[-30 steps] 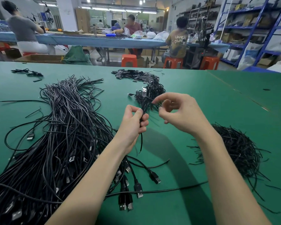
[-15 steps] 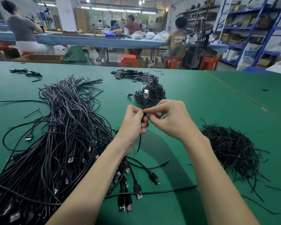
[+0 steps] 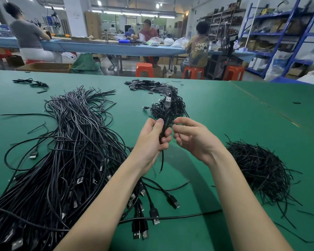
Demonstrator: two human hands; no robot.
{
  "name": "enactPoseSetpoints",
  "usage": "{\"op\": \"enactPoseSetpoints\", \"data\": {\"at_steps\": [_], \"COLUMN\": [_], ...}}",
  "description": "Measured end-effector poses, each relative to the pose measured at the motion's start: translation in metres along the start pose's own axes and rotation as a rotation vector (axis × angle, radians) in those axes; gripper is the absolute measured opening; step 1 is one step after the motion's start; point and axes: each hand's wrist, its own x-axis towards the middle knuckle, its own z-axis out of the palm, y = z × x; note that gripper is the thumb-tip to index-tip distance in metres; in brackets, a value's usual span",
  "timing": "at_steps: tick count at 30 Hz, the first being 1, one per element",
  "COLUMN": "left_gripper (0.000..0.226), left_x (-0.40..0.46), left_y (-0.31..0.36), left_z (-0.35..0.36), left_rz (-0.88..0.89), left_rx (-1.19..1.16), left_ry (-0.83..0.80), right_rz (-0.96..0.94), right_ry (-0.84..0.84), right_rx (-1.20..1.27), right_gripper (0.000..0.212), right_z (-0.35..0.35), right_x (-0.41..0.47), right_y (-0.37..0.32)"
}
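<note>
My left hand [image 3: 152, 140] grips a folded black USB cable [image 3: 163, 127] upright above the green table [image 3: 225, 113]. The cable's silver plug [image 3: 168, 101] sticks up past my fingers, and a loose end hangs below my palm. Just to the right of the cable is my right hand [image 3: 194, 140], fingers curled, index tip and thumb close to the cable. Whether they pinch anything is not visible.
A large pile of loose black USB cables [image 3: 71, 151] covers the table's left. A heap of short black ties [image 3: 257, 167] lies at the right. Bundled cables [image 3: 178, 107] and small black pieces [image 3: 149, 86] lie beyond my hands. People sit at a far bench.
My right hand closed in to pinch at the cable in my left hand, then drew slightly back to the right. The left hand stayed gripping the cable.
</note>
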Motion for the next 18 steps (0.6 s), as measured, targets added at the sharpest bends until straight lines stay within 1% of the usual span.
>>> {"op": "enactPoseSetpoints", "data": {"at_steps": [2,4,6,7,10,11,13,15,17,18], "left_gripper": [0.022,0.019,0.016,0.015,0.018,0.018,0.019,0.016,0.013,0.013], "left_x": [-0.002,-0.004,-0.006,-0.006,-0.006,-0.006,-0.006,-0.004,-0.002,-0.002], "left_y": [0.0,-0.001,-0.002,-0.003,-0.003,-0.003,-0.004,-0.008,-0.012,-0.013], "left_z": [0.0,-0.001,-0.002,-0.003,-0.005,-0.005,-0.006,-0.005,-0.004,-0.004], "left_rz": [0.005,0.003,0.002,0.0,-0.014,-0.024,-0.032,-0.008,0.028,0.046], "left_rx": [-0.021,-0.01,-0.011,-0.02,-0.025,-0.016,0.031,0.128,0.205,0.23], "left_ry": [-0.053,-0.122,-0.179,-0.197,-0.235,-0.241,-0.23,-0.189,-0.142,-0.112], "right_rz": [0.116,0.187,0.216,0.215,0.185,0.183,0.178,0.158,0.103,0.045], "right_ry": [0.0,-0.042,-0.104,-0.133,-0.233,-0.277,-0.374,-0.442,-0.464,-0.453], "right_rx": [0.179,0.287,0.266,0.204,-0.103,-0.247,-0.61,-0.971,-1.254,-1.375], "right_gripper": [0.032,0.046,0.054,0.053,0.035,0.035,0.033,0.03,0.031,0.031], "right_z": [-0.007,-0.016,-0.023,-0.025,-0.033,-0.035,-0.032,-0.019,0.001,0.012], "right_x": [0.005,0.008,0.014,0.017,0.028,0.031,0.036,0.039,0.04,0.041], "right_y": [0.003,0.005,0.004,0.001,-0.022,-0.034,-0.061,-0.085,-0.099,-0.102]}}
